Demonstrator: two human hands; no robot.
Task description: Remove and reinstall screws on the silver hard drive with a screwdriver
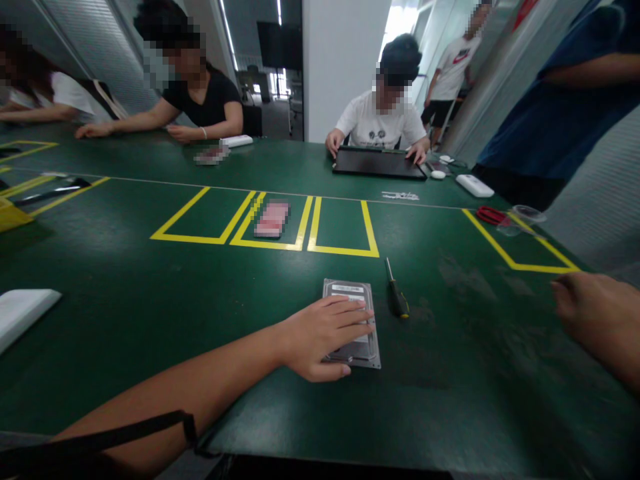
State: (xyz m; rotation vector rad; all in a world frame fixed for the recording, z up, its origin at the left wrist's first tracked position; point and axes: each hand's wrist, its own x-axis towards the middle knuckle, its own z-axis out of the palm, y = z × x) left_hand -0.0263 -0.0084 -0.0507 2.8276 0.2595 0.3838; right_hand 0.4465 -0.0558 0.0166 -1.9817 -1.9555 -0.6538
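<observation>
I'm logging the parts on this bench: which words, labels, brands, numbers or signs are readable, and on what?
No text reads clearly.
Hard drive, labels: print too small and blurred, partly under the left hand.
Standing person's white T-shirt: a red swoosh mark; any lettering is too small.
Pink object in a yellow frame: pixelated, unreadable.

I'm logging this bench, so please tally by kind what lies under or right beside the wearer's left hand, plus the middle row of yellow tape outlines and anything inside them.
Hard drive, under the left hand: 1
Screwdriver: 1
Yellow tape outlines: 3
Pink item, blurred: 1
Total: 6
</observation>
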